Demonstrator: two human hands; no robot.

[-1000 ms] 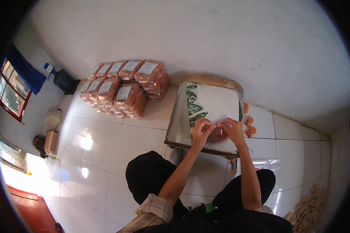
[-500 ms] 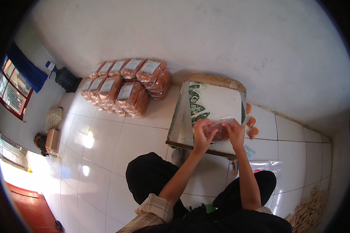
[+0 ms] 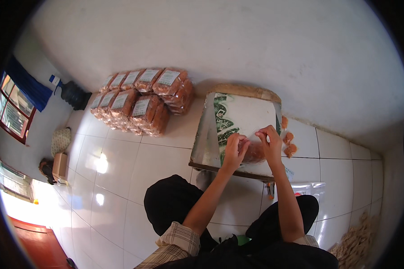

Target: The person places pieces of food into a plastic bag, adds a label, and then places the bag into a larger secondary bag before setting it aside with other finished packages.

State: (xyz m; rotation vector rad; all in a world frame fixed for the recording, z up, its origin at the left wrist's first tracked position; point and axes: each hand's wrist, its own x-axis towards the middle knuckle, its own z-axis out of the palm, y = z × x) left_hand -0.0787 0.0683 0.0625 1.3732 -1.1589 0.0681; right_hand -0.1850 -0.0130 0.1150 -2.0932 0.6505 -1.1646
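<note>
My left hand (image 3: 235, 151) pinches the top of a clear plastic bag (image 3: 255, 154) holding something reddish-brown. My right hand (image 3: 270, 143) pinches the bag's top a little farther right and higher up. The bag lies on a worn board (image 3: 242, 111), white with green printed ornament at its left side, on a low stand with metal-looking sides. Several small orange-brown pieces (image 3: 290, 149) sit just beyond the board's right edge. The bag's lower part is partly hidden by my hands.
Stacked orange-brown packs (image 3: 140, 111) with white labels line the wall at back left. A water jug (image 3: 74, 94), a carton (image 3: 59, 167) and a cushion (image 3: 60, 139) are at left. Clear plastic sheets (image 3: 309, 188) lie near my right knee; a tan heap (image 3: 352, 240) sits at lower right.
Both hands have shifted on the bag's top. My right hand has risen up the board compared with half a second ago, and the bag's top edge is drawn between my fingers.
</note>
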